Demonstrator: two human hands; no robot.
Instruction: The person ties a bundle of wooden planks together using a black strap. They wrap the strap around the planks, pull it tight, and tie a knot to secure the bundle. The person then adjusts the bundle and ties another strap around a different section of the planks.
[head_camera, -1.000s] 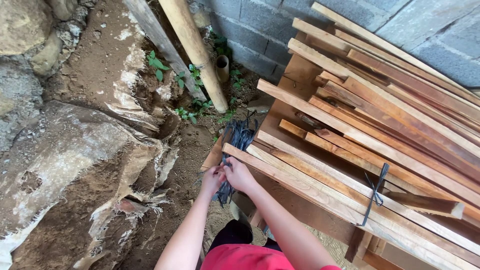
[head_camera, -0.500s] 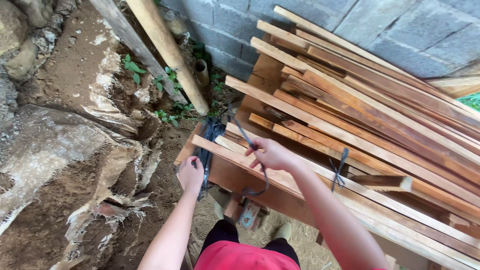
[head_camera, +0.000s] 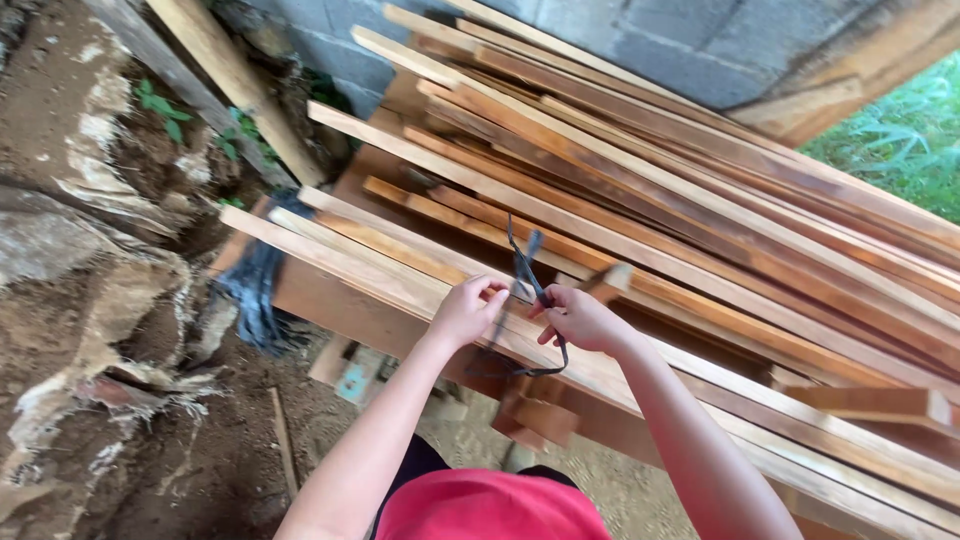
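While both hands pinched the dark strap (head_camera: 527, 268) over the front planks (head_camera: 380, 265), the left hand (head_camera: 466, 312) and right hand (head_camera: 577, 317) each gripped one end, the knot apparently unfinished, its loop hanging slack. Another dark binding (head_camera: 255, 285) already wrapped the boards' far end. The long, rough-sawn reddish timber lay stacked against a grey block wall (head_camera: 690, 40).

Outdoor timber yard: stacked planks (head_camera: 700, 210) vs block wall (head_camera: 680, 40), dirt ground (head_camera: 120, 440), grass (head_camera: 900, 130).

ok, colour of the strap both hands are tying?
Dark blue-black strap, pinched by left hand and right hand; head view.
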